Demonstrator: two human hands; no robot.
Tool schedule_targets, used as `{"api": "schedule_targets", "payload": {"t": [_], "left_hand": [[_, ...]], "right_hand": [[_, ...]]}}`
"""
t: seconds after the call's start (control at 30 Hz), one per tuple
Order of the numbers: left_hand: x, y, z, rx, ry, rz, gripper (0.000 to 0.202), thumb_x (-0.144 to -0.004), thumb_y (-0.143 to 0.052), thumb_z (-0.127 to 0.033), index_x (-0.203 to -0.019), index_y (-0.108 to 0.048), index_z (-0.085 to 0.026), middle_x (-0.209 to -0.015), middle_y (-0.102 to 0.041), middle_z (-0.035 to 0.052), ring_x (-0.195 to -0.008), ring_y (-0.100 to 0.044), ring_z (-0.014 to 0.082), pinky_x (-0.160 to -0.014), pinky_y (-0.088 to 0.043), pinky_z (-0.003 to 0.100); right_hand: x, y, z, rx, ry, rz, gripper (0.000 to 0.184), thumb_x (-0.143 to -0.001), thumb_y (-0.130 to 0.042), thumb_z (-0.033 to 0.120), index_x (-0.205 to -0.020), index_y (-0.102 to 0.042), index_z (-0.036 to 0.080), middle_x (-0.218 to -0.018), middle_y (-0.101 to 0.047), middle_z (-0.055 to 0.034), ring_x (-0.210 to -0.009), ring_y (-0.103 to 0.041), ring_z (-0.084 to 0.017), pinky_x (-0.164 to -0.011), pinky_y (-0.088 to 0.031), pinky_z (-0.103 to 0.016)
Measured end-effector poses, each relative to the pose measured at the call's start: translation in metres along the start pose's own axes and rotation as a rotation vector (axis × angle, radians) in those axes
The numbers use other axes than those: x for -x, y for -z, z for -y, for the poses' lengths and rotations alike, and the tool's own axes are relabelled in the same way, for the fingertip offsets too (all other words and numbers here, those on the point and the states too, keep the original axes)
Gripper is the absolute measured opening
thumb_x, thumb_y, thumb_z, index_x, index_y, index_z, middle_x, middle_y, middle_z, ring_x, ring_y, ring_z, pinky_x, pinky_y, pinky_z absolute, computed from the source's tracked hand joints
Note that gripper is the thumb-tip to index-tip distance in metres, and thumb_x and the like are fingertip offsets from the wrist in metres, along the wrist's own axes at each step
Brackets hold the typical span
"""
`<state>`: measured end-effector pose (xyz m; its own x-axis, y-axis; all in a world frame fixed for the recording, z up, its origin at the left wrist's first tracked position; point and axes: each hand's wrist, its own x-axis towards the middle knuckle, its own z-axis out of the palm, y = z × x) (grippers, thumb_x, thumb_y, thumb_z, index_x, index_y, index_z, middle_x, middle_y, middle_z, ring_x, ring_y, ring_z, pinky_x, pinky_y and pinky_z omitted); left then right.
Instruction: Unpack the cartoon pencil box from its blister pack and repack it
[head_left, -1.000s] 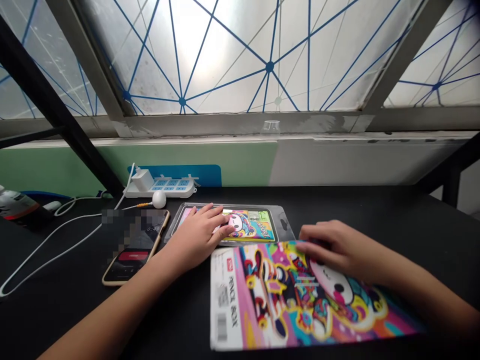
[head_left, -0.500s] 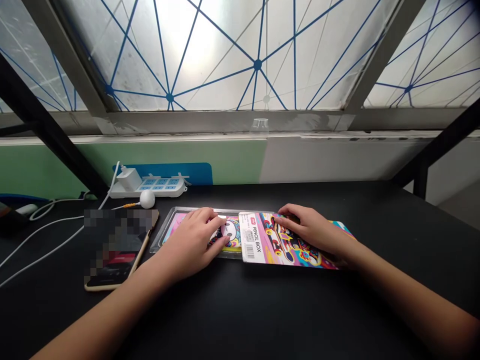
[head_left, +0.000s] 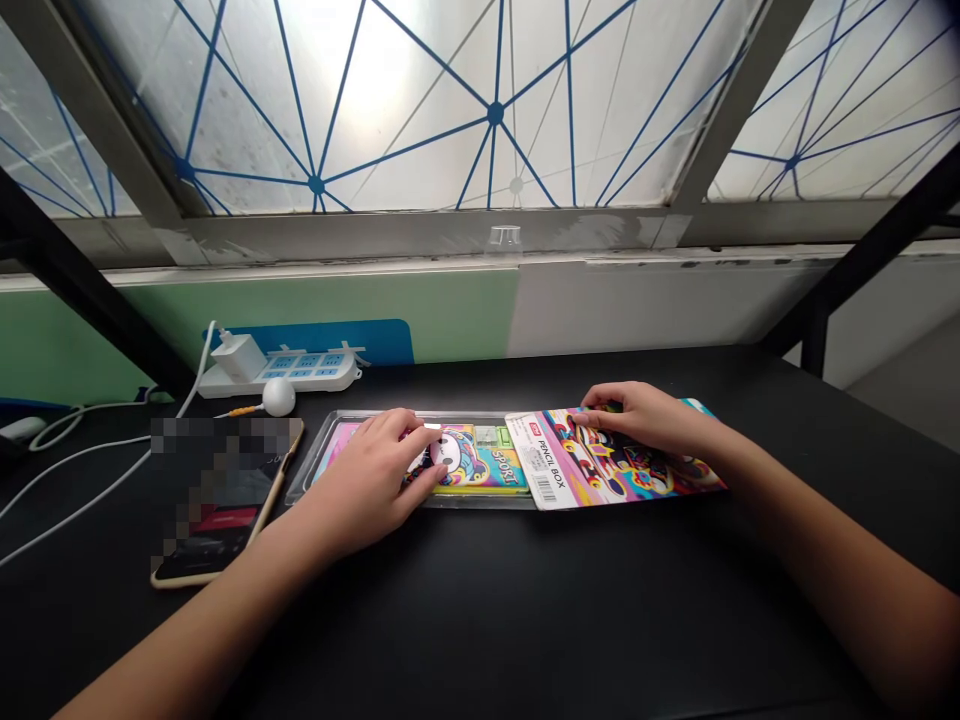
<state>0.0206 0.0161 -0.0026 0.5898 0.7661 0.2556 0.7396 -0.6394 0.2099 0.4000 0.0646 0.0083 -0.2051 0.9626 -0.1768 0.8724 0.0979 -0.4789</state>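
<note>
A colourful pencil box [head_left: 504,470] with a cartoon face and the word SPORT lies in a clear plastic tray [head_left: 450,505] on the desk. My left hand [head_left: 382,465] rests on its left part, thumb apart from the other fingers. Over the tray's right end slants a printed cardboard backing card [head_left: 555,470] marked PENCIL BOX, with a barcode. My right hand [head_left: 637,415] grips this card near its far edge, the thumb on the printed face. The fingers beneath the card are hidden. A small green-and-clear piece [head_left: 493,437] shows in the tray beside the card.
To the left lies a phone [head_left: 225,510], partly blurred out, near my left forearm. Behind it are a white power strip [head_left: 315,372] with a plugged-in charger [head_left: 238,355], white cables [head_left: 82,515] and a round white device [head_left: 278,397]. A window and wall bound the black desk [head_left: 480,620].
My right hand has drawn the card to the right and tilted it, uncovering more of the pencil box and the word SPORT. My left hand stays on the box. The view has shifted slightly.
</note>
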Motion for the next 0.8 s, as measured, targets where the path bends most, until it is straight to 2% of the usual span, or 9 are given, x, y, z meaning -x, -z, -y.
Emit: {"api": "schedule_targets", "payload": {"t": [0.27, 0.5, 0.63, 0.8], "left_hand": [[0.001, 0.0, 0.001, 0.026, -0.004, 0.003, 0.035, -0.101, -0.048, -0.041, -0.126, -0.064, -0.022, -0.121, -0.06, 0.0124, -0.111, -0.059, 0.0296, -0.096, -0.049, 0.045], [0.001, -0.002, 0.002, 0.054, 0.025, -0.014, 0.034, -0.1, -0.051, -0.042, -0.125, -0.065, -0.024, -0.123, -0.06, 0.0117, -0.112, -0.059, 0.0292, -0.097, -0.049, 0.045], [0.001, -0.003, 0.0, 0.084, 0.056, -0.019, 0.034, -0.1, -0.051, -0.041, -0.126, -0.064, -0.022, -0.126, -0.058, 0.0128, -0.116, -0.058, 0.0297, -0.101, -0.048, 0.047], [0.0, -0.005, -0.012, 0.182, 0.081, -0.05, 0.032, -0.099, -0.055, -0.04, -0.123, -0.064, -0.021, -0.129, -0.058, 0.0142, -0.125, -0.053, 0.0308, -0.107, -0.046, 0.048]], "right_hand": [[0.006, 0.018, -0.006, 0.01, -0.049, -0.059, 0.053, -0.075, -0.067, 0.074, -0.093, -0.076, 0.025, -0.093, -0.076, -0.0034, -0.085, -0.068, -0.025, -0.068, -0.047, -0.031], [0.01, 0.022, -0.004, 0.002, -0.028, -0.106, 0.059, -0.073, -0.065, 0.079, -0.09, -0.076, 0.024, -0.091, -0.076, -0.0045, -0.086, -0.068, -0.026, -0.069, -0.047, -0.032], [0.006, 0.008, 0.001, -0.072, -0.006, -0.057, 0.058, -0.077, -0.062, 0.078, -0.089, -0.073, 0.022, -0.084, -0.074, -0.0031, -0.076, -0.063, -0.021, -0.062, -0.043, -0.03], [0.005, -0.028, 0.027, -0.117, 0.036, -0.086, 0.054, -0.082, -0.058, 0.075, -0.086, -0.068, 0.023, -0.078, -0.068, -0.0012, -0.068, -0.058, -0.018, -0.058, -0.039, -0.029]]}}
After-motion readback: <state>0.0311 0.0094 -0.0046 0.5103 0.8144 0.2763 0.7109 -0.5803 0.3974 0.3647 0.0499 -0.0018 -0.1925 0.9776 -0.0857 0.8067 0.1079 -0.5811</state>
